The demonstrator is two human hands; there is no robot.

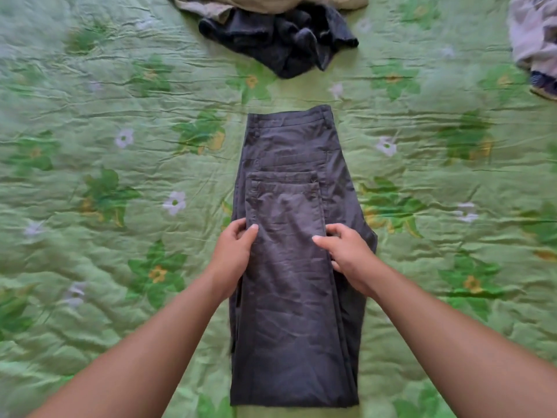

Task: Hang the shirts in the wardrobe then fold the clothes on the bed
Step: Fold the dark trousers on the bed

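My dark grey trousers [289, 312] lie folded lengthwise in the middle of the green floral bedspread [120, 267], waistband away from me. My left hand [233, 251] pinches the left edge of the upper layer, thumb on top; my right hand [346, 254] grips the right edge likewise. A crumpled dark garment [280, 40] lies beyond the waistband, touching a khaki garment [265, 3]

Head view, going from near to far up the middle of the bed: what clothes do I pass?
Grey trousers → dark crumpled garment → beige garment at the top edge.
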